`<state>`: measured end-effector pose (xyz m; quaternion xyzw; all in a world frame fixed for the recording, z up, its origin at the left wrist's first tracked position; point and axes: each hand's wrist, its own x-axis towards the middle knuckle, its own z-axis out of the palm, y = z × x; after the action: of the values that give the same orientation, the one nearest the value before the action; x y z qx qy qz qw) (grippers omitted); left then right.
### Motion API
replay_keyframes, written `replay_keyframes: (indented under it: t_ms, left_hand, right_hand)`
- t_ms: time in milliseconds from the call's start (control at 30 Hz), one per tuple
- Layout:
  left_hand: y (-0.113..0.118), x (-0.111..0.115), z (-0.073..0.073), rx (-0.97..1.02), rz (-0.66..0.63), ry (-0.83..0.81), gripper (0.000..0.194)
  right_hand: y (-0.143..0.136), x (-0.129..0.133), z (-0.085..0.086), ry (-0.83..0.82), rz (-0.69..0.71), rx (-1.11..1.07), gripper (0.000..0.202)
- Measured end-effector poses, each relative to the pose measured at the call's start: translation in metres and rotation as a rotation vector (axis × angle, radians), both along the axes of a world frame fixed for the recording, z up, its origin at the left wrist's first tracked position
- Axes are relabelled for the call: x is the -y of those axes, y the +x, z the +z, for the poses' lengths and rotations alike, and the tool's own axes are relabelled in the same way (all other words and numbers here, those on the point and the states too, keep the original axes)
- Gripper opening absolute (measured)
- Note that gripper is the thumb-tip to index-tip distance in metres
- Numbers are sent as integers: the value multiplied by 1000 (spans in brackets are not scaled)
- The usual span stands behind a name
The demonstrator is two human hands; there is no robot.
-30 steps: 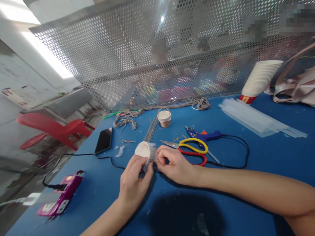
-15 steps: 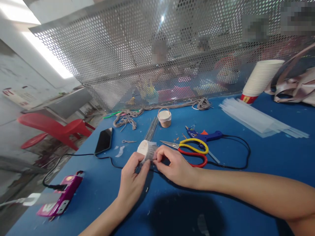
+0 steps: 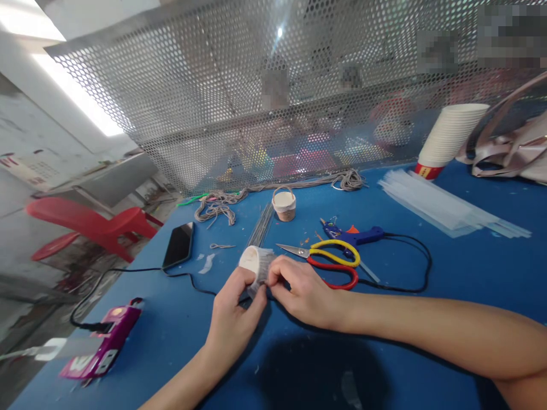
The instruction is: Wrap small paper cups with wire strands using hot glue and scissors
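My left hand (image 3: 234, 310) grips a small white paper cup (image 3: 250, 261), thumb and fingers on its near side. The cup lies tipped, with its round, pale end facing left. Thin, sheer whitish fabric (image 3: 266, 259) wraps its side and sticks out past it on the right. My right hand (image 3: 303, 290) is closed in a pinch at the fabric's right edge; its fingertips partly hide the spot. Just beyond the cup lies a bundle of thin grey wires (image 3: 261, 226). Scissors (image 3: 311, 253) with one yellow and one red handle rest beside my right hand.
A small handled bucket (image 3: 284, 206) stands behind the wires. The blue glue gun (image 3: 359, 237) trails a black cord. Grey cord (image 3: 216, 212), a phone (image 3: 179, 245) and a purple power strip (image 3: 111, 341) are leftward. Translucent sheets (image 3: 444, 202) and stacked paper cups (image 3: 450, 139) are rightward, before a mesh partition (image 3: 192, 108).
The cup has turned slightly, showing more of its pale end, and my left fingers sit a little lower on it. My right hand stays pinched at the fabric. The view has shifted slightly.
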<state>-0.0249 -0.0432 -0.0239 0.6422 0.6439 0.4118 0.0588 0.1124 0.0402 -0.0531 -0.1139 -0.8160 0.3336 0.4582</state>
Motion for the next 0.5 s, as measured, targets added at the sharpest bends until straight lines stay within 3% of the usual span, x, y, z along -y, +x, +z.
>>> replay_keyframes:
  t_ms: [233, 500]
  left_hand:
    - [-3, 1, 0, -188, -35, 146, 14]
    - [-3, 1, -1, -246, -52, 205, 13]
  right_hand:
    - [2, -7, 3, 66, 92, -2, 18]
    - [4, -15, 9, -18, 270, -37, 24]
